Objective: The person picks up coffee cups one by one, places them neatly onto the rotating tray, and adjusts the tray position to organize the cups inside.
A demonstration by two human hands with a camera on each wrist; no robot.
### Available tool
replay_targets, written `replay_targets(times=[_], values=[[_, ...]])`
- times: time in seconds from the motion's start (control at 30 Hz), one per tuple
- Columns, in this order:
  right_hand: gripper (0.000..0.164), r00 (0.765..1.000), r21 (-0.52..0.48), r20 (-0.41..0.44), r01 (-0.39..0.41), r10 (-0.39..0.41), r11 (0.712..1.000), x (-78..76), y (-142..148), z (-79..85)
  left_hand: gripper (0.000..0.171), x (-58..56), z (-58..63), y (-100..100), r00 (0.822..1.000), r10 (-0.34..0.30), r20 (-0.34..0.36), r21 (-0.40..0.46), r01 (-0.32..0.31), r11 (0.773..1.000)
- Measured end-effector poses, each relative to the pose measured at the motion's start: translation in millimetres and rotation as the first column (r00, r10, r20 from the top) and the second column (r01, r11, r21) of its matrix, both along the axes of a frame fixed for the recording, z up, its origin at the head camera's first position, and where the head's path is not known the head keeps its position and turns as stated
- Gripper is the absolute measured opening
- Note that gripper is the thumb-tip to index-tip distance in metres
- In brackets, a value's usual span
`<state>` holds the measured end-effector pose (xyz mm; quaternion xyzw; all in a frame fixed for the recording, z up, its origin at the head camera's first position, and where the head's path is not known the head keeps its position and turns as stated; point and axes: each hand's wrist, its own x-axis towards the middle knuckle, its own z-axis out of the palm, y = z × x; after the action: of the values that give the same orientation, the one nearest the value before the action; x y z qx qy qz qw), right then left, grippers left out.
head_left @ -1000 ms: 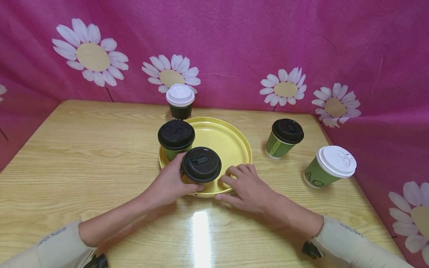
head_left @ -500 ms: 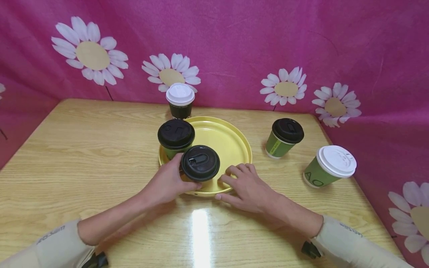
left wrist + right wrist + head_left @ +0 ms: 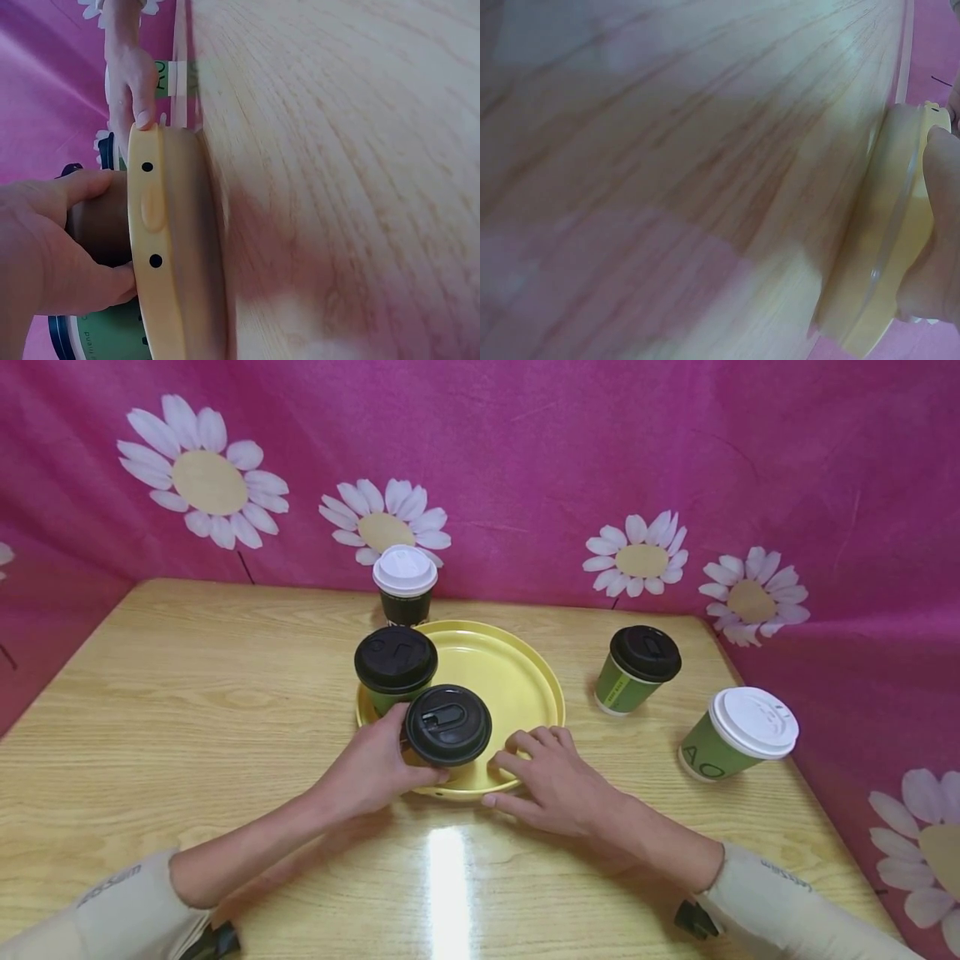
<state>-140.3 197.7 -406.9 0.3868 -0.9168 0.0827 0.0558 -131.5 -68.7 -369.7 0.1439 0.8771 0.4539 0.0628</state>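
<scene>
My left hand holds a brown paper coffee cup by its sides, thumb toward me. Its black lid faces up, and the cup stands upright over the front left of a round yellow tray. Right behind it, a green coffee cup with a black lid stands on the tray's left side. My right hand grips the tray's front right rim, with bent fingers over the inside and the thumb at the outer wall. In the left wrist view, the held cup's base is hidden behind the tray wall.
Behind the tray stands a black cup with a white lid. To the right are a green cup with a black lid and another green cup with a white lid. A pink daisy-print cloth hangs behind the wooden table.
The brown cup in my left hand has shifted slightly left and away from me. My right hand and the tray stay where they were.
</scene>
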Motion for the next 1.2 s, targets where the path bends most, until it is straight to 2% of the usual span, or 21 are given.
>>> replay_targets(times=[0.17,0.4,0.57,0.8,0.93,1.03,1.2], values=[[0.047,1.0,-0.006,-0.006,-0.002,0.002,1.0,0.3,0,-0.1,0.077,1.1,1.8,-2,1.0,0.001,0.005,0.002,-0.001,1.0],[0.048,1.0,0.001,0.006,0.003,-0.003,1.0,0.5,0,0.6,0.077,3.2,3.8,-7,0.998,-0.017,0.061,0.104,0.011,0.994],[0.048,1.0,0.002,0.013,0.004,-0.004,1.0,0.6,0,1.1,0.075,5.1,6.0,-11,0.995,-0.009,0.098,0.127,-0.003,0.992],[0.047,1.0,-0.008,0.007,-0.005,0.005,1.0,1.3,0,0.5,0.074,9.7,13.2,-17,0.994,0.002,0.111,0.096,-0.012,0.995],[0.047,1.0,-0.009,0.013,-0.002,0.002,1.0,1.4,0,1.0,0.073,11.9,16.2,-22,0.996,0.016,0.093,0.071,-0.023,0.997],[0.048,1.0,-0.005,0.02,0.005,-0.004,1.0,1.3,0,1.5,0.07,13.1,17.5,-25,0.997,0.009,0.077,0.067,-0.014,0.998],[0.049,1.0,0.0,0.021,0.006,-0.006,1.0,0.9,0,1.6,0.068,16.1,22.0,-29,0.999,0.003,0.036,0.013,-0.004,1.0]])
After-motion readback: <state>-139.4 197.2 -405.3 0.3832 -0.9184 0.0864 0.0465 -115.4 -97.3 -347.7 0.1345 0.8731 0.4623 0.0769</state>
